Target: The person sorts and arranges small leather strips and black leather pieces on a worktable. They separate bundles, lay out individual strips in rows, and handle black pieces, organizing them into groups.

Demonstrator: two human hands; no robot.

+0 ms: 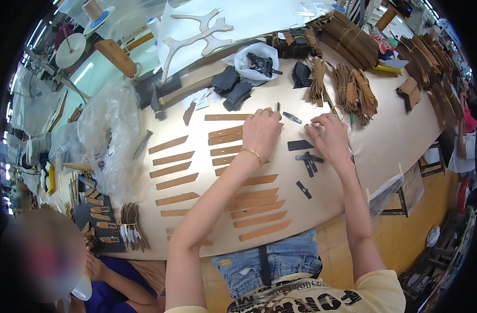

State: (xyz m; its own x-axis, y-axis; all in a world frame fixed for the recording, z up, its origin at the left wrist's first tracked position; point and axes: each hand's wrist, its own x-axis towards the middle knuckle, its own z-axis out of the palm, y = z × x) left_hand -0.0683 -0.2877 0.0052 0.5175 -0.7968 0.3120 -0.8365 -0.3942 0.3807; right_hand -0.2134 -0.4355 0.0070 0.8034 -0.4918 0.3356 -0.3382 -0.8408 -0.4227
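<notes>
My left hand (pixel 262 133) lies over the upper end of a column of brown leather strips (pixel 257 180). Its fingers are bent and pressed together. A small dark upright piece (pixel 278 106) shows beside its fingertips; what they grip is hidden. To the right, my right hand (pixel 329 140) has curled fingers with a tiny dark bit at the tips, too small to name. Between the hands lies a small dark metallic piece (pixel 292 118). Below my right hand are a black rectangular piece (pixel 300 145) and several small black slotted pieces (pixel 309 163). More brown strips (pixel 177 181) form a second column at left.
A hammer (pixel 184 93), black fabric pieces (pixel 233 91) and a plastic bag of black parts (pixel 257 61) lie at the back. Tied brown bundles (pixel 348 88) stand back right. Clear plastic (pixel 111 141) heaps at left. Another person's hand (pixel 96 268) is at lower left.
</notes>
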